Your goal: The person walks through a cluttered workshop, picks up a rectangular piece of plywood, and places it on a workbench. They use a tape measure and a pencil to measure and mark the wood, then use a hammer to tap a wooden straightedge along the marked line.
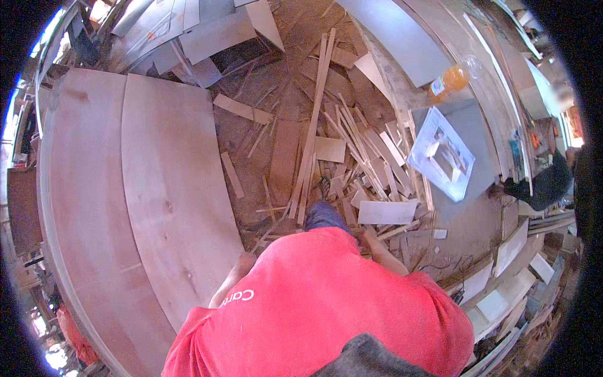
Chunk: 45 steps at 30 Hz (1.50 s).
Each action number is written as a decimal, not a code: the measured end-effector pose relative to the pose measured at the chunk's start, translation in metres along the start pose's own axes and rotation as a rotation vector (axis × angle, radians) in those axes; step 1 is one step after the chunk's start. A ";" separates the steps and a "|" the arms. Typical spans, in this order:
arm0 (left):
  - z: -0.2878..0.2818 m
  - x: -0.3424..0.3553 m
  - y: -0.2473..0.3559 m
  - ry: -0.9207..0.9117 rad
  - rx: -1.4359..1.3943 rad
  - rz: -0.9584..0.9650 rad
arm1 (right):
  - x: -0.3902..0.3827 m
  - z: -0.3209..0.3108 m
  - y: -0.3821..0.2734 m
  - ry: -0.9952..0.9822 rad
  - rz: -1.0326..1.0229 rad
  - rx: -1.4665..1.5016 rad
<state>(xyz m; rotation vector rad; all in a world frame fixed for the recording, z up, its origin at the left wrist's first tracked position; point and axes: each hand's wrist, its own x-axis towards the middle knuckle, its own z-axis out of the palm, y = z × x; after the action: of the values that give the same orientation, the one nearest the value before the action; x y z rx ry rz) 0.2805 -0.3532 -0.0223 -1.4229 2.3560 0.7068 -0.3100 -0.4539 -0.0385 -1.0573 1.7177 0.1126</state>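
Observation:
My left hand (247,259) is low beside the front right corner of a pale plywood sheet (169,169). It looks close to the sheet's edge, but I cannot tell whether it touches; its fingers are hidden. My right hand (365,235) is beside my leg, mostly covered by my red shirt, and its fingers do not show. Near it lies a white rectangular board (387,212) on a heap of thin wood strips (370,151). Ahead of my foot, two long wooden strips (317,119) stretch across the floor.
A second plywood sheet (88,188) lies at the left. On the right bench are a bottle of orange liquid (450,83) and a clear plastic-looking sheet (427,147). Another person (545,183) is at the far right. Board offcuts (493,305) are stacked at lower right.

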 end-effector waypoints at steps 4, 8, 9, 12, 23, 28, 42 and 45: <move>-0.101 0.046 -0.003 -0.098 -0.721 -0.721 | 0.041 -0.077 -0.145 0.117 -0.240 -0.168; -0.293 0.147 -0.012 0.009 -1.078 -0.926 | 0.051 -0.174 -0.268 0.098 -0.345 -0.129; -0.336 0.161 0.000 0.046 -1.158 -0.922 | 0.063 -0.184 -0.288 0.115 -0.361 -0.107; -0.378 0.185 0.000 0.107 -1.363 -0.950 | 0.095 -0.203 -0.340 0.123 -0.456 -0.057; -0.286 0.280 -0.127 -0.085 -0.972 -1.020 | 0.149 -0.271 -0.445 0.055 -0.438 0.162; -0.328 0.366 -0.228 -0.258 -0.893 -0.697 | 0.154 -0.310 -0.534 0.238 -0.428 0.104; -0.718 0.604 -0.396 0.400 -0.994 -0.738 | 0.235 -0.463 -0.786 0.847 -0.684 -0.147; -0.681 0.644 -0.389 0.378 -0.628 -0.508 | 0.289 -0.523 -0.798 1.035 -0.627 -0.197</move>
<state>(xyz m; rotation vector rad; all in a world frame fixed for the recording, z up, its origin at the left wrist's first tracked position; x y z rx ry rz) 0.3242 -1.3555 0.1322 -2.4889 1.9228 1.1584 -0.1506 -1.3869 0.2749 -1.9592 2.1589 -0.8079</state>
